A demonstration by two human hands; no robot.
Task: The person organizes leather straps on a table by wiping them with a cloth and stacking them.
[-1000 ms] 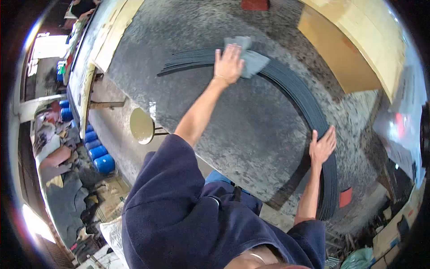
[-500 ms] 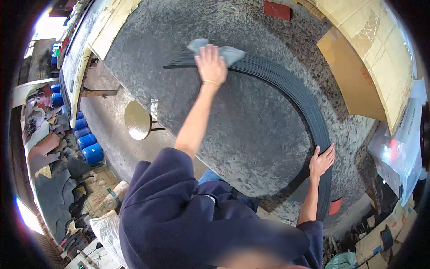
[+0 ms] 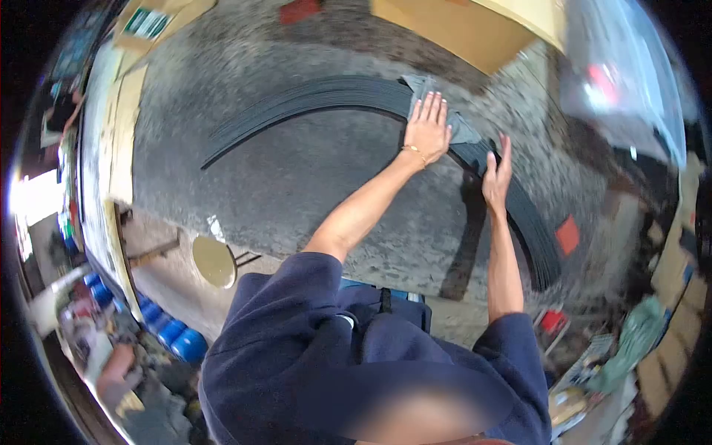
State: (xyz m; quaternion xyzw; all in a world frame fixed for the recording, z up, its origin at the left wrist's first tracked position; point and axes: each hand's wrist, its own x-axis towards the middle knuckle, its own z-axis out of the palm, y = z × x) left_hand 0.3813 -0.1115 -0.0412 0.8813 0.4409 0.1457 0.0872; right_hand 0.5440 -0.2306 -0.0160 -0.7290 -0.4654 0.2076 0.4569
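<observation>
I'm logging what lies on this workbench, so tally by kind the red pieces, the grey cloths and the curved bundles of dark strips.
Red pieces: 2
Grey cloth: 1
Curved bundle of dark strips: 1
Total: 4

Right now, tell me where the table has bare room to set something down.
One bare patch of the table lies inside the curve of dark strips, left of the left forearm. Another lies between the strips and the far red piece. Crowded: where the left hand lies on the grey cloth over the strips, the right hand close by.
</observation>
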